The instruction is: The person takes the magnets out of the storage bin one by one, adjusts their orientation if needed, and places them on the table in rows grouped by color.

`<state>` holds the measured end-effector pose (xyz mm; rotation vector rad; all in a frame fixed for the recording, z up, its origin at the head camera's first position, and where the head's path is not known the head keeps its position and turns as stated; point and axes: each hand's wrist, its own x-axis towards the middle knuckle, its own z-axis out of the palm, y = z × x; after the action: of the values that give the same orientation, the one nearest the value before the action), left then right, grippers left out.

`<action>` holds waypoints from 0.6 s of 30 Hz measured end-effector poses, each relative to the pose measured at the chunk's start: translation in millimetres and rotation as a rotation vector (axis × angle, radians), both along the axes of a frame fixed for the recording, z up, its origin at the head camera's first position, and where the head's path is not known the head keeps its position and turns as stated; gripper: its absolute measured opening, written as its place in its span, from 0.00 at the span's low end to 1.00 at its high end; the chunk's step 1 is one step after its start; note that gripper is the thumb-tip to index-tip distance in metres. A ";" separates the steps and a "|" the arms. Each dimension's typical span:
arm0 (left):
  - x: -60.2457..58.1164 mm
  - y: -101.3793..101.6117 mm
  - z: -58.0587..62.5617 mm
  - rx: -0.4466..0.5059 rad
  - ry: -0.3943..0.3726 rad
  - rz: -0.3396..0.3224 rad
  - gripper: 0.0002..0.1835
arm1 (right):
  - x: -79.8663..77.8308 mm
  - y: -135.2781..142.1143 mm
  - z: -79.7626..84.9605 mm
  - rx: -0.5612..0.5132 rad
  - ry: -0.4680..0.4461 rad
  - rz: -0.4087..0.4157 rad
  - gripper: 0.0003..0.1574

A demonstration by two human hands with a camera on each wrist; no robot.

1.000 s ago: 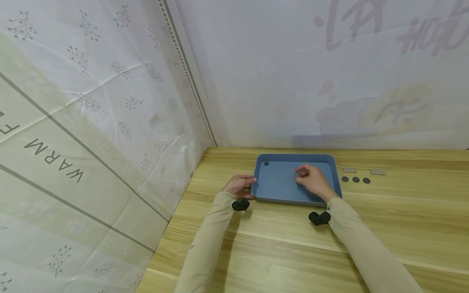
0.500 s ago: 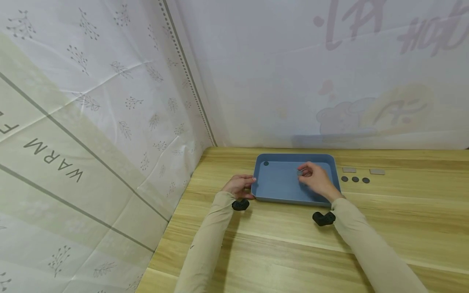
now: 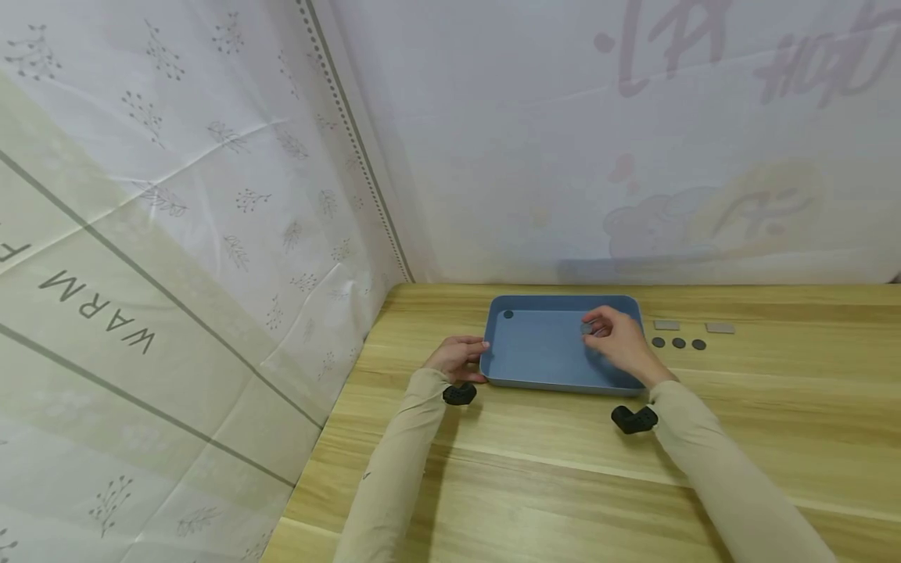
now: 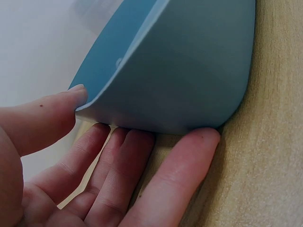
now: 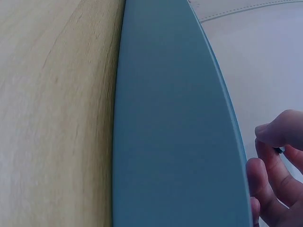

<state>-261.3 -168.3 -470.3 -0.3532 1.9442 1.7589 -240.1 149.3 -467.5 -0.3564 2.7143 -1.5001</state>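
A blue rectangular tray [image 3: 535, 352] lies on the wooden table. My left hand [image 3: 457, 357] holds its left end; in the left wrist view the thumb hooks over the rim while the other fingertips press the outer wall [image 4: 184, 71]. Over the tray's right part, my right hand [image 3: 621, 342] pinches a small grey disc [image 3: 586, 328] between thumb and fingers. Only a dark sliver of the disc [image 5: 279, 150] shows in the right wrist view. Another dark disc [image 3: 508, 314] lies inside the tray at its back left corner.
Right of the tray, three dark discs [image 3: 679, 343] lie in a row on the table [image 3: 535, 469]. Behind them are two flat grey rectangular pieces [image 3: 666, 325]. A printed white cloth [image 3: 493, 156] hangs behind the table and along its left side.
My right hand has moved a little to the right over the tray, still pinching the disc. The left hand keeps its hold on the tray, and the head view has shifted slightly.
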 end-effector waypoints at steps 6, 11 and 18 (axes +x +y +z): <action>0.6 -0.3 0.7 -0.004 0.004 -0.007 0.26 | 2.0 5.5 2.4 -0.003 0.004 -0.010 0.20; 0.7 -0.2 -0.2 -0.002 0.008 -0.014 0.25 | 3.4 10.4 4.3 0.004 0.020 -0.023 0.19; 3.0 -0.7 2.8 0.019 0.030 -0.032 0.26 | 5.4 17.7 5.0 -0.002 0.022 -0.044 0.20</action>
<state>-258.3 -169.0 -467.5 -0.2891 1.9416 1.7703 -234.7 166.9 -462.4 -0.3170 2.7558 -1.5193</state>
